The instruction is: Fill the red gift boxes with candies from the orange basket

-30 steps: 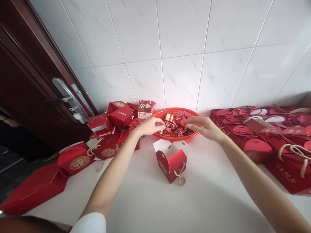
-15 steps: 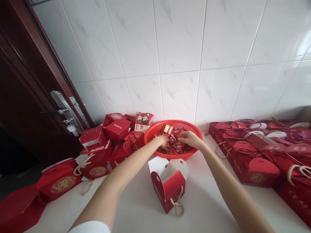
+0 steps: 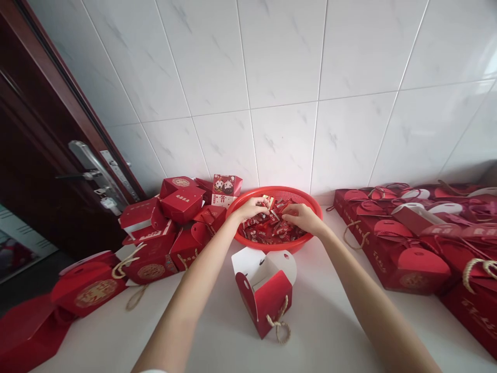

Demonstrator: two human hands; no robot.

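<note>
Sweets [image 3: 276, 228] lay under and between left grip [image 3: 250, 209] and right grip [image 3: 305, 218] — both curled, whether holding any I couldn't tell.

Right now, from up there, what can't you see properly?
All in the head view:
- Bottom inside the open red cardboard box with beige rope: hidden by its near wall.
- Small red wrapped packets beneath the right hand: that hand covers them.
- Whether the left hand holds anything: too small, blurred.
- Far-left shiny red cardboard box: cut off by the picture's edge.
</note>
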